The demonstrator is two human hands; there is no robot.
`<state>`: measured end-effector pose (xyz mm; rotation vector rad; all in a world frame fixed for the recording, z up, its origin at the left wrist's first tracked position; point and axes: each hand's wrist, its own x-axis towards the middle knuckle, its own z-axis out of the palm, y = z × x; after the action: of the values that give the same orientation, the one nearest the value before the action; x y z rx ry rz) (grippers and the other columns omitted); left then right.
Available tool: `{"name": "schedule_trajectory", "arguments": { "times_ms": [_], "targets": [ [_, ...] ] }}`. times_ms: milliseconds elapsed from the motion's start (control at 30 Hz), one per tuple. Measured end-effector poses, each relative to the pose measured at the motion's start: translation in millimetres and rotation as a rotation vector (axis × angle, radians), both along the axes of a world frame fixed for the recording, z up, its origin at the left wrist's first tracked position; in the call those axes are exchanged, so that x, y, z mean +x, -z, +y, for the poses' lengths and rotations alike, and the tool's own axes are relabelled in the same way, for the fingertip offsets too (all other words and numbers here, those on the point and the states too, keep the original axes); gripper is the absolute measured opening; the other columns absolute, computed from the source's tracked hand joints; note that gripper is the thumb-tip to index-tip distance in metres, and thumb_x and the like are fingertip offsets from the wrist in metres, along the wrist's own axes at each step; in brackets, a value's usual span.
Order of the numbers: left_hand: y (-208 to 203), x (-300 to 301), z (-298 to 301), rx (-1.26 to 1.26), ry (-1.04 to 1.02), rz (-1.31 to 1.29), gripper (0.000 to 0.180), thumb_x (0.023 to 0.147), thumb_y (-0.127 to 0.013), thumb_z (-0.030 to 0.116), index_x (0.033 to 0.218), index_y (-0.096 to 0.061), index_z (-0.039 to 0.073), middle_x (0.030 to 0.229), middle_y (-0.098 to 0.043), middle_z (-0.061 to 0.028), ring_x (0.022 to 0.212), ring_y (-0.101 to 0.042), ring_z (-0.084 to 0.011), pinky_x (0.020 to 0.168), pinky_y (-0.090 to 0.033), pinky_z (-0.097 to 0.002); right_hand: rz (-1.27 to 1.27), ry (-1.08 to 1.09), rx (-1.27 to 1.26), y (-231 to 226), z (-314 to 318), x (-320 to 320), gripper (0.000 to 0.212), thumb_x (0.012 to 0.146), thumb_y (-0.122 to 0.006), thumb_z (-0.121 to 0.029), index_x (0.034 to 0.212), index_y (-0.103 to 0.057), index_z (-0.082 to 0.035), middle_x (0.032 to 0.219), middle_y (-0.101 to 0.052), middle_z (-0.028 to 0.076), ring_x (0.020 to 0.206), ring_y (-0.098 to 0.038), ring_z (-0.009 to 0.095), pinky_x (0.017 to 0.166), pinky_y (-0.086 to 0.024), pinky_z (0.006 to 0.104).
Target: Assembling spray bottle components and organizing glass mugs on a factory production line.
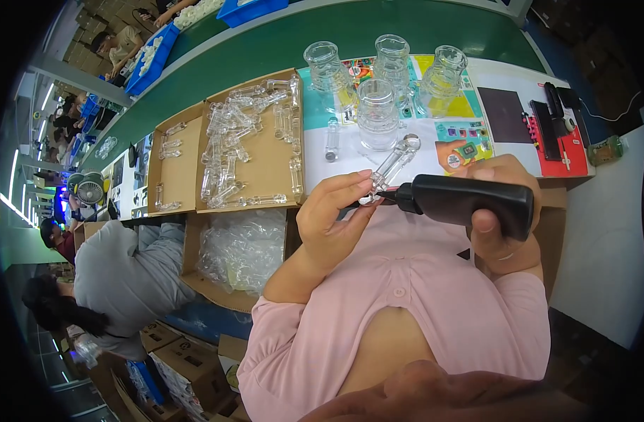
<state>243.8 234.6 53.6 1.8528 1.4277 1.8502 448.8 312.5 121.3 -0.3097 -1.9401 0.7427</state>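
My left hand (334, 219) pinches the near end of a clear, rod-like plastic part (389, 169), which tilts up and away to the right and ends in a rounded knob. In my right hand (505, 211) is a black squeeze bottle (471, 202), lying nearly level with its narrow nozzle pointing left. The nozzle tip meets or nearly meets the part's near end beside my left fingertips; whether they touch I cannot tell. Just beyond my hands stand several clear ribbed jars (377, 112). A similar short clear part (332, 139) stands or lies left of them.
Left of my hands, a shallow cardboard tray (266, 169) holds many clear rod parts, with another tray (174, 158) beside it. Below sits a carton of clear plastic bags (241, 246). Black tools (547, 123) lie on a red sheet at right. A co-worker in grey (128, 278) bends at left.
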Motion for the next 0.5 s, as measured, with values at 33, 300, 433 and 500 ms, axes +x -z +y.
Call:
{"name": "schedule_trajectory", "arguments": {
  "times_ms": [33,300,433,500],
  "targets": [
    [-1,0,0,0.002,-0.012,0.024,0.036,0.059,-0.073,-0.009,0.092,-0.061,0.000,0.093,-0.063,-0.0151,0.084,-0.063,-0.0238,0.070,-0.052,-0.0280,-0.042,-0.006,0.074,-1,0,1,0.036,0.079,-0.065,-0.017,0.104,-0.049,0.002,0.089,-0.061,0.012,0.079,-0.061,0.027,0.069,-0.046,0.0320],
    [-3,-2,0,-0.027,-0.031,0.094,0.039,0.059,-0.073,-0.009,0.095,-0.061,0.000,0.094,-0.062,-0.0147,0.085,-0.062,-0.0240,0.071,-0.051,-0.0285,-0.129,-0.078,0.153,-3,-10,4,0.037,0.080,-0.065,-0.021,0.108,-0.046,-0.007,0.096,-0.060,0.014,0.080,-0.059,0.023,0.068,-0.048,0.0319],
    [-6,0,1,-0.073,0.012,0.009,0.038,0.060,-0.071,-0.009,0.095,-0.061,0.000,0.094,-0.061,-0.0143,0.085,-0.062,-0.0221,0.073,-0.050,-0.0275,-0.108,-0.067,0.151,0,-14,5,0.038,0.079,-0.066,-0.020,0.108,-0.046,-0.007,0.098,-0.059,0.015,0.080,-0.058,0.024,0.068,-0.048,0.0322],
    [-4,1,0,-0.090,0.024,-0.039,0.036,0.061,-0.071,-0.010,0.095,-0.062,0.000,0.094,-0.061,-0.0142,0.085,-0.061,-0.0213,0.074,-0.050,-0.0270,-0.099,-0.075,0.149,-3,-15,4,0.036,0.079,-0.066,-0.020,0.106,-0.046,-0.007,0.099,-0.058,0.015,0.079,-0.058,0.025,0.067,-0.048,0.0323]
  ]
}}
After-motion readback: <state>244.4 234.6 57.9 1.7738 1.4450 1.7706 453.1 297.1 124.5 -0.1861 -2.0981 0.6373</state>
